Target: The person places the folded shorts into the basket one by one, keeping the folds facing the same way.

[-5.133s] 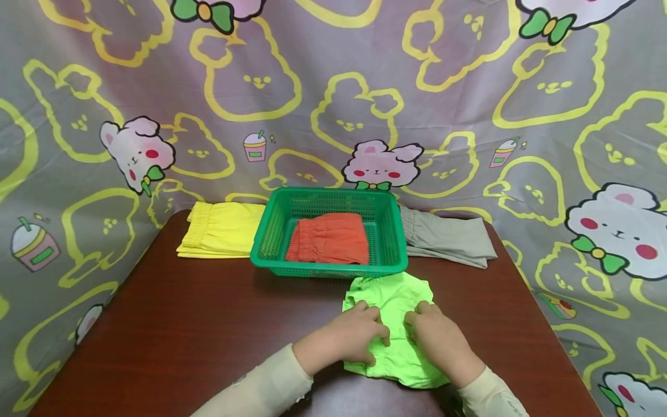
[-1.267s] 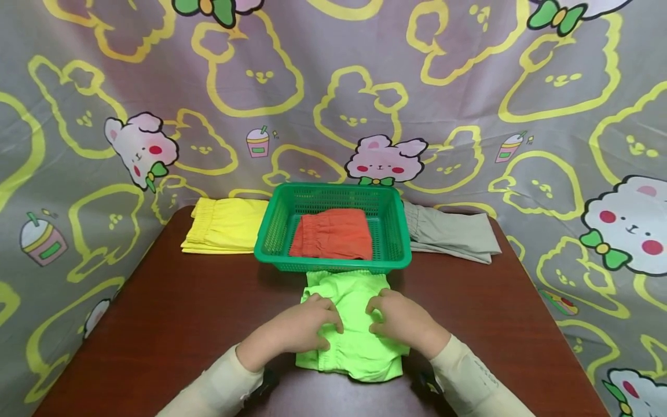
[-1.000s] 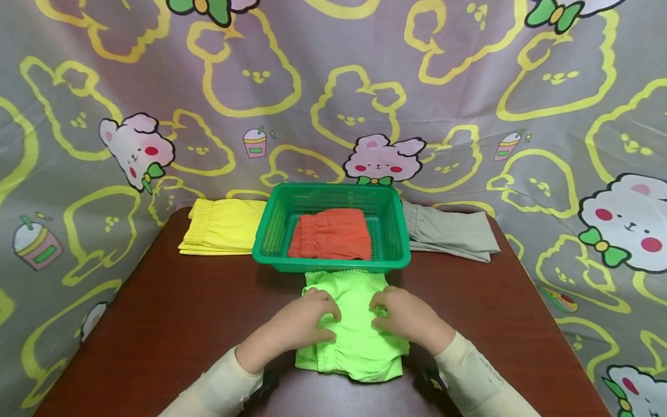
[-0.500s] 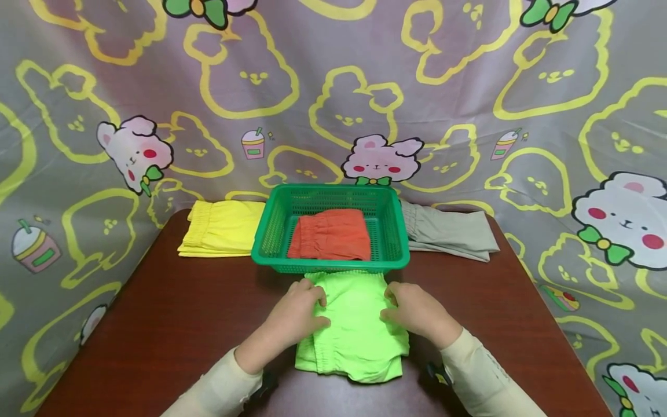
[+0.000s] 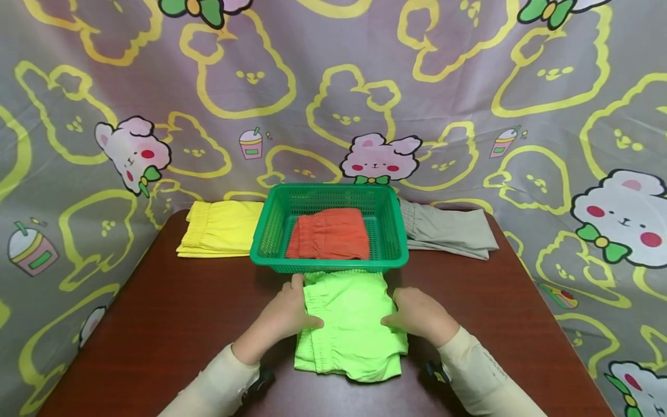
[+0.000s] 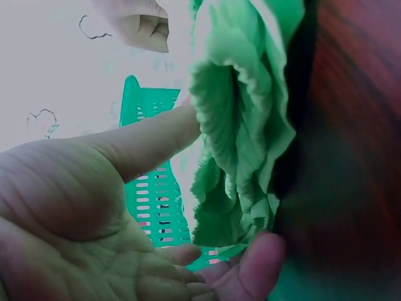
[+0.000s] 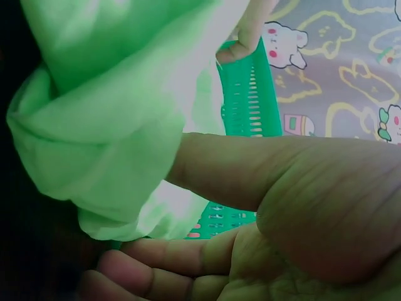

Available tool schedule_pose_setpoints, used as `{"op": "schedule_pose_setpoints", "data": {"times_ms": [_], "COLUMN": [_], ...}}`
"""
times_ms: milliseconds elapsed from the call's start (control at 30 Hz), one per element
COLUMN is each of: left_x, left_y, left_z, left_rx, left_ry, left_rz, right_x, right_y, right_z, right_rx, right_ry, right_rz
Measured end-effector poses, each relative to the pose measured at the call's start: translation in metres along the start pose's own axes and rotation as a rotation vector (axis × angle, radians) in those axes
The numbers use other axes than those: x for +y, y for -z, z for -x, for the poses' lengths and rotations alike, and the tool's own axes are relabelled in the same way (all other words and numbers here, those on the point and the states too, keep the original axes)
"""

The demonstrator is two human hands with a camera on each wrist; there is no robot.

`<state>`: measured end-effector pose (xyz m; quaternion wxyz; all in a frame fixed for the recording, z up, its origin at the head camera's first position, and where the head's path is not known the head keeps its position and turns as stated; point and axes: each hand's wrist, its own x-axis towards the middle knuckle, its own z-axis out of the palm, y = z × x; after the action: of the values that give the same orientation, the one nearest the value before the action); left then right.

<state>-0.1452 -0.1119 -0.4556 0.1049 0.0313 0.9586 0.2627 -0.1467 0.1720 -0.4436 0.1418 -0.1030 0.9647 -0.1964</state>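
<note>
Folded lime-green shorts (image 5: pixel 354 324) lie on the table just in front of the green basket, elastic waistband toward the left. At their left edge is my left hand (image 5: pixel 283 313), its thumb (image 6: pixel 156 141) on the waistband and its fingers reaching down beside the fabric. My right hand (image 5: pixel 421 313) sits at the opposite edge. There the thumb (image 7: pixel 219 166) touches the top of the cloth, while the fingers (image 7: pixel 182 257) extend loosely past its side. Neither hand is curled tightly on the cloth. Parts of the fingers are hidden in the head view.
The green plastic basket (image 5: pixel 328 266) holds folded orange-red shorts (image 5: pixel 333 234). Folded yellow shorts (image 5: pixel 224 229) lie left of it, a folded grey garment (image 5: pixel 450 231) right of it. A patterned curtain (image 5: pixel 292 87) surrounds the brown table (image 5: pixel 172 324) behind and at the sides.
Earlier the green shorts moved left to in front of the basket. Since then both hands have spread from the top of the cloth to its left and right edges; the shorts stay put.
</note>
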Motion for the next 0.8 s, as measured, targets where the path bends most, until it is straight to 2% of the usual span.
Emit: {"op": "schedule_pose_setpoints", "data": {"times_ms": [133, 267, 633, 800], "left_x": [-0.002, -0.004, -0.01, -0.011], "left_y": [0.001, 0.001, -0.005, -0.004], "left_z": [-0.004, -0.007, -0.016, -0.017], "left_rx": [-0.055, -0.082, -0.064, -0.064], "left_ry": [0.008, 0.012, 0.005, 0.019], "left_rz": [0.05, 0.094, 0.167, 0.176], "right_x": [-0.001, -0.003, -0.009, -0.006], "right_y": [-0.004, -0.007, -0.015, -0.017], "right_z": [-0.002, -0.003, -0.007, -0.01], "right_rx": [0.019, 0.033, 0.04, 0.01], "right_ry": [0.014, 0.018, 0.024, 0.012], "right_rz": [0.024, 0.055, 0.063, 0.044]}}
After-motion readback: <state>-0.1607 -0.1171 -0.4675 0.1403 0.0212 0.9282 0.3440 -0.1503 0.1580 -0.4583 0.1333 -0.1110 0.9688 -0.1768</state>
